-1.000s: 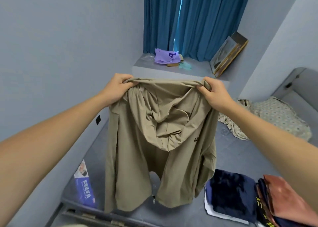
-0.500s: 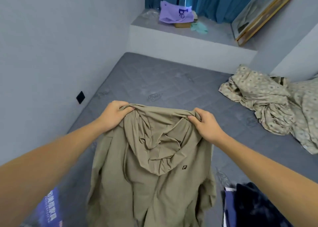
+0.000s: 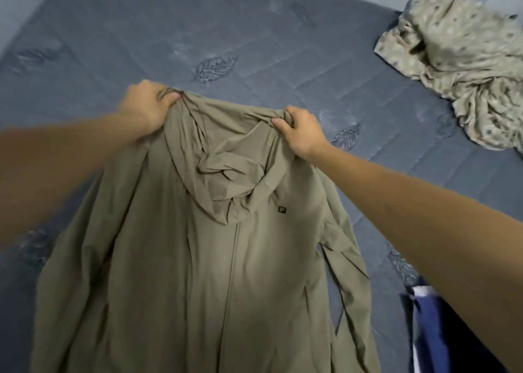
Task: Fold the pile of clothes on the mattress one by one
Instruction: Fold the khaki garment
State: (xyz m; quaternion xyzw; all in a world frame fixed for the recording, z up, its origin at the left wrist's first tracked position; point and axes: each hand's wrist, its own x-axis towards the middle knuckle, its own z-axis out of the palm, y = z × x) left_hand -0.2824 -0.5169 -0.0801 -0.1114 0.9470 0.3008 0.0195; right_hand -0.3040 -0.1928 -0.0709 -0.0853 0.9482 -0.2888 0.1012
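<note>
A khaki hooded zip jacket (image 3: pixel 215 273) lies spread front-up over the grey-blue quilted mattress (image 3: pixel 254 41), its hood crumpled at the chest and a small dark logo beside the zip. My left hand (image 3: pixel 145 106) grips the left shoulder of the jacket at its top edge. My right hand (image 3: pixel 298 129) pinches the right shoulder, fingers curled round bunched fabric. Both sleeves trail down the jacket's sides. The jacket's lower hem runs out of view at the bottom.
A crumpled beige patterned cloth (image 3: pixel 458 61) lies at the mattress's far right. A dark navy and white garment (image 3: pixel 433 330) sits at the lower right, partly behind my right forearm. A pale wall meets the mattress at the upper left.
Both hands have lowered the jacket from hanging in the air down onto the mattress, keeping hold of its shoulders. My view has tilted down, so the curtain and window ledge are gone.
</note>
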